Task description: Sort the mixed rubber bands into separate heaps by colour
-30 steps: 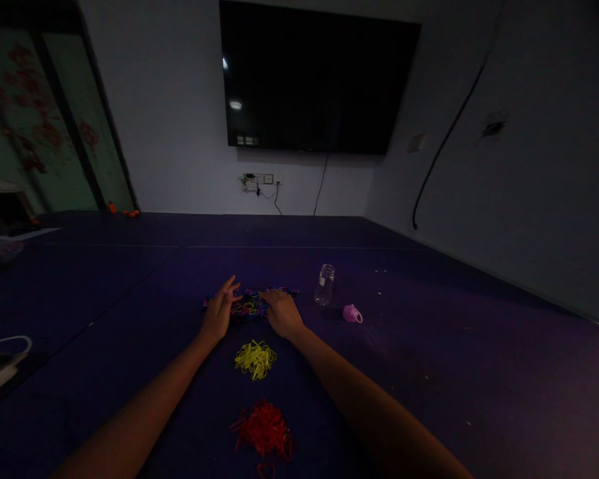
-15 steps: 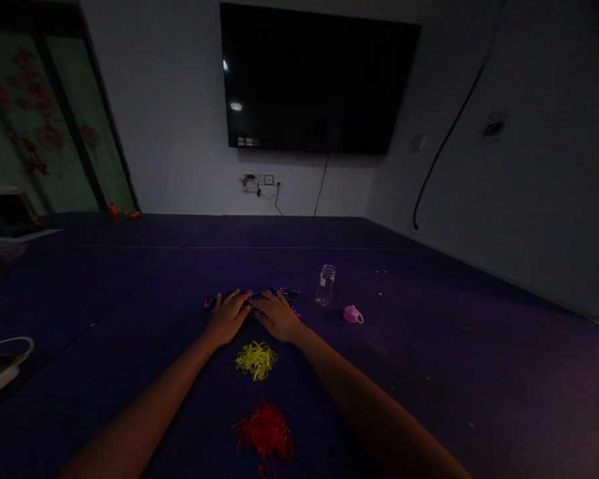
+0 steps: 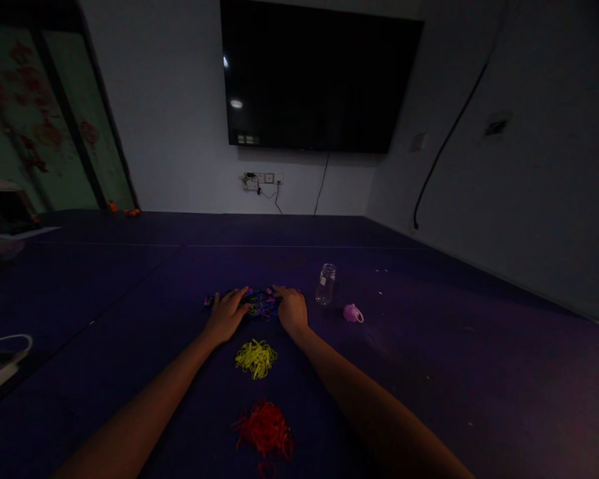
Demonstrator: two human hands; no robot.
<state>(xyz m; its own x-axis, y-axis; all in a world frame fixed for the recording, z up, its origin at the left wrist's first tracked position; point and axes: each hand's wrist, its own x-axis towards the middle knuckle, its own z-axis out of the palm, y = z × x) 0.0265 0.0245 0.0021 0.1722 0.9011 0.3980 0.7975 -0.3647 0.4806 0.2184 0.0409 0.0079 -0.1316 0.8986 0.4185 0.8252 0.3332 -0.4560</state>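
Observation:
A pile of mixed dark, blue and pink rubber bands [image 3: 262, 303] lies on the purple surface between my hands. My left hand [image 3: 225, 317] rests on the left part of the pile, fingers spread and thumb turned inward. At the pile's right end is my right hand [image 3: 293, 310], its fingers stretched out and curved around the bands, palm down. The bands under both hands are partly hidden. Closer to me sits a heap of yellow rubber bands [image 3: 256, 359], and nearer still a heap of red rubber bands [image 3: 265, 429]. Both heaps lie between my forearms, untouched.
Right of my right hand stands a clear bottle [image 3: 325, 285] without a lid. A pink cap with a ring [image 3: 353, 313] lies beside it. A white-edged object [image 3: 2, 379] is at the far left. The wall carries a large television [image 3: 322, 76].
My right hand has moved right, away from my left, and turned at the pile's right end. More bands now show between the hands. My left hand has barely moved.

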